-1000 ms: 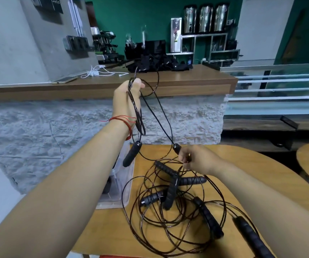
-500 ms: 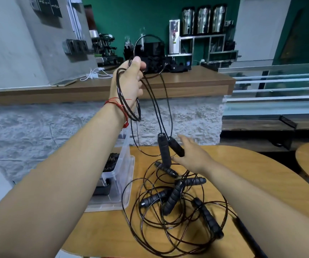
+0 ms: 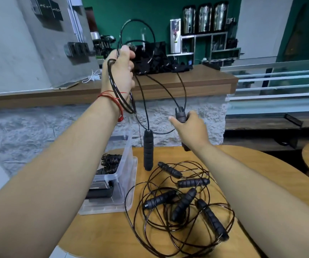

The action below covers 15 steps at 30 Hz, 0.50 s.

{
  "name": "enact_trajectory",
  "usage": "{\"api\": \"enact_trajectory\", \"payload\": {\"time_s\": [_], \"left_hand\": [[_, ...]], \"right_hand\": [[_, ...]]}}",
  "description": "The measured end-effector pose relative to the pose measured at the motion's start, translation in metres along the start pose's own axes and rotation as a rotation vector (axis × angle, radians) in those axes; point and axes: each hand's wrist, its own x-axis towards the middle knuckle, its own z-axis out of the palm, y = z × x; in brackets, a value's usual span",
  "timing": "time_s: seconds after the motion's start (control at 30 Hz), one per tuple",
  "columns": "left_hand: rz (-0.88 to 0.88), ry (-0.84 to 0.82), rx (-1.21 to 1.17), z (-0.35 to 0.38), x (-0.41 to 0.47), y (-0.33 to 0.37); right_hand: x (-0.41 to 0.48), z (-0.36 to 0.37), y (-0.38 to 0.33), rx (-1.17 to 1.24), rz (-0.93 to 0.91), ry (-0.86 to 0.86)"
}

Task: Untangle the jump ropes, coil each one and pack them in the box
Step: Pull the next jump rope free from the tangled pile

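Jump rope point(image 3: 147, 151) mid-coil: our left hand point(image 3: 119, 71) grips the loops point(image 3: 112, 84), right hand point(image 3: 189, 131) curled round one handle point(image 3: 180, 116). Next we wind in the slack, then into the box point(image 3: 125, 170).

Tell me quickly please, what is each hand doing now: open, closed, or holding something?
Left hand: closed around the coiled rope loops.
Right hand: closed around one black handle.

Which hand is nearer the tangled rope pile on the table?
Right. The right hand, gripping a handle, hangs just above the far edge of the pile; the left hand is much higher and further left, holding rope coils.
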Motion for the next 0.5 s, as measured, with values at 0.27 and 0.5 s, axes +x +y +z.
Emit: {"api": "enact_trajectory", "payload": {"time_s": [0.27, 0.5], "left_hand": [[-0.177, -0.051, -0.132, 0.015, -0.008, -0.013], [-0.32, -0.104, -0.24, 0.033, -0.027, -0.015]], "right_hand": [[-0.053, 0.022, 0.005, 0.566, 0.268, -0.433], [-0.075, 0.053, 0.022, 0.499, 0.323, -0.32]]}}
